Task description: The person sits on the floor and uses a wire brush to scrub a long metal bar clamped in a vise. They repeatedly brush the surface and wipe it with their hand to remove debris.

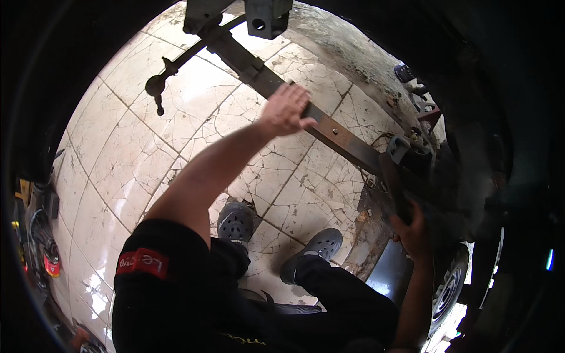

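Note:
A long flat steel bar, which looks like a leaf spring (353, 145), runs diagonally from upper left to right, above the tiled floor. It has a rusty patch with a small bolt head near its middle. My left hand (289, 108) lies palm down across the bar, blurred, thumb spread and not wrapped around it. At the bar's right end, my right hand (410, 229) grips the lower end of a dark rod-like piece (390, 178). The upper end of that piece meets or overlaps the bar; shadow hides how they join.
A rod with a ball-joint end (155, 86) juts out at upper left, below a metal bracket (267, 20). Cracked floor tiles (190, 114) lie beneath. A tyred wheel (450, 291) is at lower right. A red can (52, 264) and tools are at far left.

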